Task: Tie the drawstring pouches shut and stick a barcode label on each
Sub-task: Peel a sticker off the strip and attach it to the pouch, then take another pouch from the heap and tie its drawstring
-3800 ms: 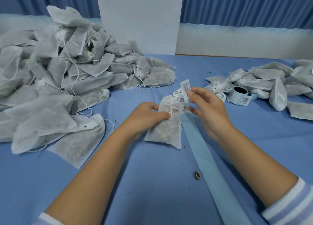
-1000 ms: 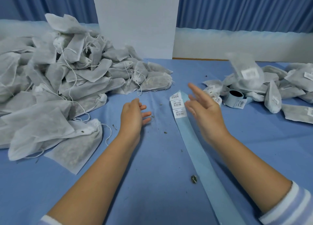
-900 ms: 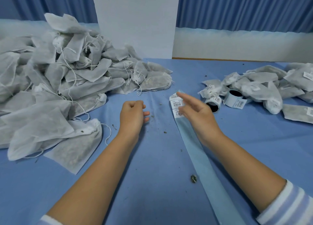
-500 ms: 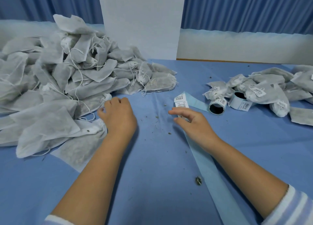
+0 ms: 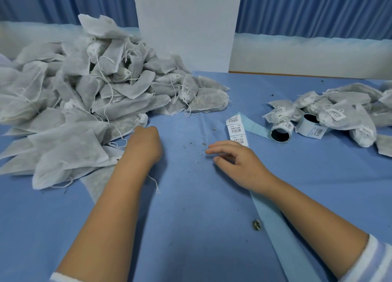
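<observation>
A big heap of white drawstring pouches [image 5: 84, 103] fills the left of the blue table. My left hand [image 5: 144, 143] is at the heap's near edge, its fingers curled down out of sight onto a pouch [image 5: 118, 131]. A loose drawstring [image 5: 156, 186] trails beside my forearm. My right hand [image 5: 239, 160] lies with relaxed, spread fingers over the pale blue backing strip [image 5: 275, 218] and holds nothing. Three barcode labels [image 5: 235, 128] sit on the strip just beyond its fingertips.
Two label rolls [image 5: 280, 133] [image 5: 309, 124] lie at the right beside a smaller pile of tied, labelled pouches [image 5: 339, 111]. A white board [image 5: 186, 27] stands at the back. Herb crumbs [image 5: 256, 224] dot the blue cloth [image 5: 191, 228].
The labelled pouch went from my hands onto the right pile. My left hand then moved left to the heap and curled its fingers there. My right hand dropped onto the strip.
</observation>
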Demonstrator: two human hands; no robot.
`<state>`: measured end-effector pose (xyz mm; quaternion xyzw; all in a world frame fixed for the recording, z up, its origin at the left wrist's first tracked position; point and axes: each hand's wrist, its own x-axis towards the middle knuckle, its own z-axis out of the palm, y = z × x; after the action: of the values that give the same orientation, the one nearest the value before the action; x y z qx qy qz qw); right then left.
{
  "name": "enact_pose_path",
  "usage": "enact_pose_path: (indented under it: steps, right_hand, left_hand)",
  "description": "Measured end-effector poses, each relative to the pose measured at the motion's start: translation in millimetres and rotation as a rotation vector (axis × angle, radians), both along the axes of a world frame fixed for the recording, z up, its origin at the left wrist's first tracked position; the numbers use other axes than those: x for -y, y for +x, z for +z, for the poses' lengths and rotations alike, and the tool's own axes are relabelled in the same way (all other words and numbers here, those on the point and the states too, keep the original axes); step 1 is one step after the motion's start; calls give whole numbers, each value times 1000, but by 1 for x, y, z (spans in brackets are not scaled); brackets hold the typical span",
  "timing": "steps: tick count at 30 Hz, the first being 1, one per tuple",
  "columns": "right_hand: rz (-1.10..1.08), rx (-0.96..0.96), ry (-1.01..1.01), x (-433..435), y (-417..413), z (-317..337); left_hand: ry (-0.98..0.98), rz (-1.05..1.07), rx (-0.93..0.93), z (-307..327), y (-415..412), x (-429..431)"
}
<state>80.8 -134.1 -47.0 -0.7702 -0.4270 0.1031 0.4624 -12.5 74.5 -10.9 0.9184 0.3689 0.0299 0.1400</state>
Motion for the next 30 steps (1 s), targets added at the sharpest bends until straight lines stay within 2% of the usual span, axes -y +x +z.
enact_pose_path:
  steps: [3,6,9,11,13,15,19,22,30]
  right_hand:
    - [-8,34,-16,0,-2,1]
    - [-17,9,11,0,-3,5]
    - [-5,-156,73,-1,-4,8]
    - [4,-316,145,-3,-4,9]
    - [13,-477,219,-4,-5,10]
    - [19,-556,275,-5,-4,10]
    - [-29,-533,337,-2,-1,9]
    - [-68,-521,351,-2,2,7]
    - [-88,-609,422,3,10,11]
  left_hand:
    - [-109,-52,227,0,2,1]
    - [-368,-170,501,6,4,12]
    - [-622,-300,670,13,5,29]
    - [-699,-372,721,14,7,37]
    - [-753,-438,740,14,9,45]
    - [-789,-501,735,12,10,52]
    - [-809,-562,709,6,13,59]
    - [-748,-543,680,2,18,58]
    - [-591,-513,466,-9,20,44]
